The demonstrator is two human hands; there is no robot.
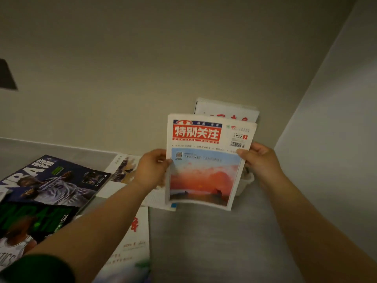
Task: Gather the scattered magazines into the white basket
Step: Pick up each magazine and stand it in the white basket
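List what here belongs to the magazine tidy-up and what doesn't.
Job: sunset magazine held by left hand and right hand; white basket; upright magazine; basketball magazines; pale magazines.
Bystanders: dark wall panel.

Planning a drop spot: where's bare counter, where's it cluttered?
Free: grey counter between the white magazine at lower left, the right wall and the white basket. Crowded: left side, overlapping NBA magazines and open pages.

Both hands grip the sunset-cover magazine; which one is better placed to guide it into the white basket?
Right, probably. The right hand grips the red-titled sunset-cover magazine directly beside the white plastic basket; the left hand holds the farther edge.
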